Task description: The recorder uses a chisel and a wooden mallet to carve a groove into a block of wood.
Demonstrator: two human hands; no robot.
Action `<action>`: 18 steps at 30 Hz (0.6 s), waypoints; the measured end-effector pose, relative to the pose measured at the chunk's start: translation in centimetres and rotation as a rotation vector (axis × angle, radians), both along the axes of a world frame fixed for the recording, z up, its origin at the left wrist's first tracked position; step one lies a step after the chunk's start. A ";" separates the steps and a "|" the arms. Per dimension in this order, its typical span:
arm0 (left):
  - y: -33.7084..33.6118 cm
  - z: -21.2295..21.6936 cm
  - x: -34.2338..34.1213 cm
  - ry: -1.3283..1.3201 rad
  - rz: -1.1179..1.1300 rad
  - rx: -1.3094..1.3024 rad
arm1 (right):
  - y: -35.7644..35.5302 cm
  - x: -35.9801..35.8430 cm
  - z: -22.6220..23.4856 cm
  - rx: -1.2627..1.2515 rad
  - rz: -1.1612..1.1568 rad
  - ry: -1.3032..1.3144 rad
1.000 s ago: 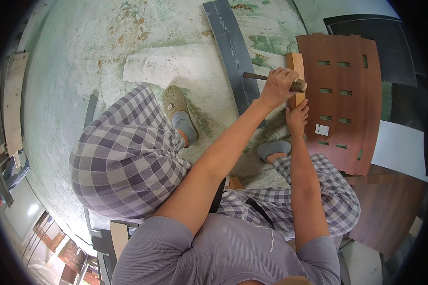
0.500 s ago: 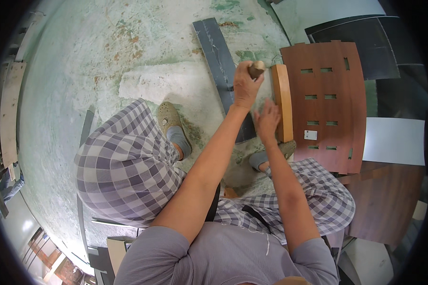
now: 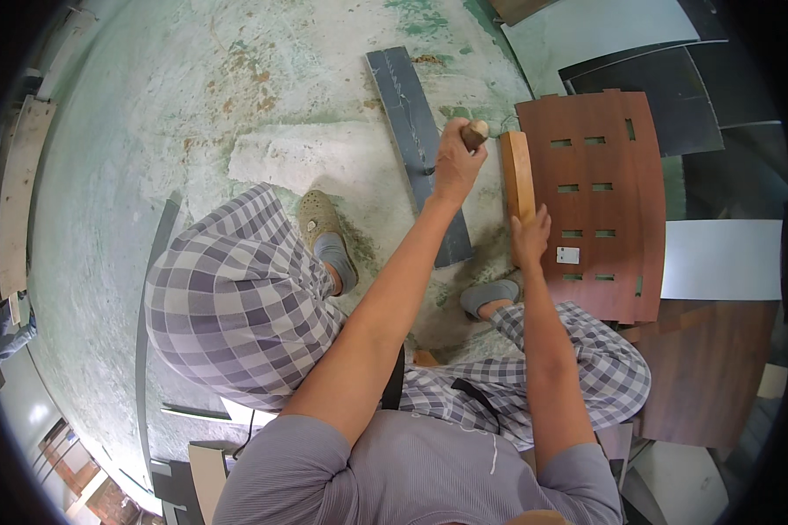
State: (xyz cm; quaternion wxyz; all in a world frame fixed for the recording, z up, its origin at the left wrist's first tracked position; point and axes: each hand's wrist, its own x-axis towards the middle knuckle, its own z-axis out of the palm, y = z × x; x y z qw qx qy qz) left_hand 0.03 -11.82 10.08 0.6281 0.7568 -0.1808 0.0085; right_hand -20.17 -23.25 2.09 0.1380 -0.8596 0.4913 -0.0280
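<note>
My left hand [image 3: 457, 168] is closed around a tool with a thick wooden handle [image 3: 475, 133]. The butt of the handle sticks out past my thumb. A short dark end shows on the other side of that hand, over the dark grey board [image 3: 403, 109] on the floor; the tool's kind is not clear. My right hand [image 3: 530, 236] grips the near end of a light brown wooden block [image 3: 517, 171], with fingers over its right edge. That block lies lengthwise beside a reddish-brown panel [image 3: 587, 210] with several slots.
A small white piece [image 3: 567, 255] rests on the slotted panel. Black sheets [image 3: 648, 92], a white sheet [image 3: 718, 260] and a dark brown board [image 3: 709, 367] lie to the right. Wooden planks [image 3: 22, 192] stand at the far left. A grey strip [image 3: 149, 297] runs beside my left knee.
My right hand has moved right and down onto the near end of the wooden block, from the gap beside it. My left hand keeps its tool, almost in place. The view has shifted slightly.
</note>
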 end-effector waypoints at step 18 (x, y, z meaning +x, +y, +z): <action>-2.1 -1.2 -4.2 -0.137 -0.179 0.065 | -2.6 0.7 0.3 0.266 0.007 0.171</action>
